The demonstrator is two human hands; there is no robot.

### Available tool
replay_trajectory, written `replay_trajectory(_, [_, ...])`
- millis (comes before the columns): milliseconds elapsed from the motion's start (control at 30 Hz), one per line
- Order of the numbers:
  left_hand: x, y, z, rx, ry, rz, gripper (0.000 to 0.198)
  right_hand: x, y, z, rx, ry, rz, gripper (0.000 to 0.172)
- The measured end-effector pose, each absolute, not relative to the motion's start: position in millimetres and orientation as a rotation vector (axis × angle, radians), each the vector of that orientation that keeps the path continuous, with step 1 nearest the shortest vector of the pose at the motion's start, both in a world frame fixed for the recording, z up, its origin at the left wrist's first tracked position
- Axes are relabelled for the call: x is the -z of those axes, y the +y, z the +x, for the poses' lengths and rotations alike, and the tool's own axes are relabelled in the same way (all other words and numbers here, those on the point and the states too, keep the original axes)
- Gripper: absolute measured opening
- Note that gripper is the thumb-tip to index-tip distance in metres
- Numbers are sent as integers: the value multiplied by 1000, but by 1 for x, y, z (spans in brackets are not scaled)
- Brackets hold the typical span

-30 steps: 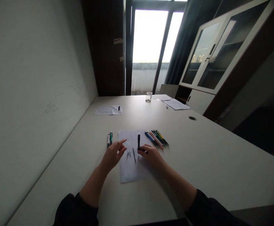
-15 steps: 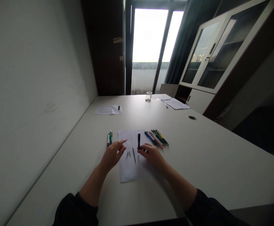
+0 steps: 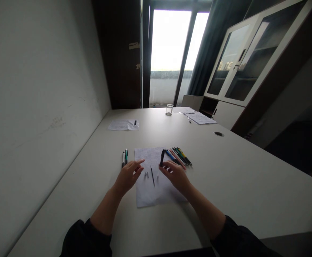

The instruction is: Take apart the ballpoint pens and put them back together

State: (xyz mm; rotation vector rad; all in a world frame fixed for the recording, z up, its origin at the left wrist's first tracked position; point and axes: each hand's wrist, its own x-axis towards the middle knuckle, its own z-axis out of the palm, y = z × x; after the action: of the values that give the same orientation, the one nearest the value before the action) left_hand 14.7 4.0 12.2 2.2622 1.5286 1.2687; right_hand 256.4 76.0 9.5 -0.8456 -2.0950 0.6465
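Head cam: R hand (image 3: 175, 174) pinches a black pen (image 3: 162, 156), slightly tilted, over a paper sheet (image 3: 146, 197) on the table (image 3: 91, 185); L hand (image 3: 129, 175), thumb & index parted, holds nothing visible. Refill (image 3: 152, 176) & 2 small parts (image 3: 145, 175) lie between. Step in hand: prob. sorting out pen pcs.; next move likely calls for a light, precise fingertip grip.

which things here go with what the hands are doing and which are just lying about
Likely in use:
black pen in the right hand
thin dark rod
small loose parts
sheet beneath them

Likely just lying about:
glass
far papers
pens at left and pens at right, perhaps
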Motion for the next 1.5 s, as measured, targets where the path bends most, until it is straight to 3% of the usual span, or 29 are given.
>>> replay_trajectory(133, [-15,3,15,-1282,1482,2218,34,-11,74,257,-586,-2124,-815,18])
replay_trajectory(367, [-16,0,17,-1340,1367,2072,57,-10,74,257,-441,-2218,-748,17])
replay_trajectory(633, [-16,1,17,-1329,1368,2192,17,-9,77,258,-317,-2242,-697,17])
replay_trajectory(1067, [-20,1,13,-1472,1498,2100,15,-10,94,278,-204,-2223,-803,12])
replay_trajectory(1500, [-16,3,9,-1523,1549,1996,16,3,93,277,-679,-2291,-939,14])
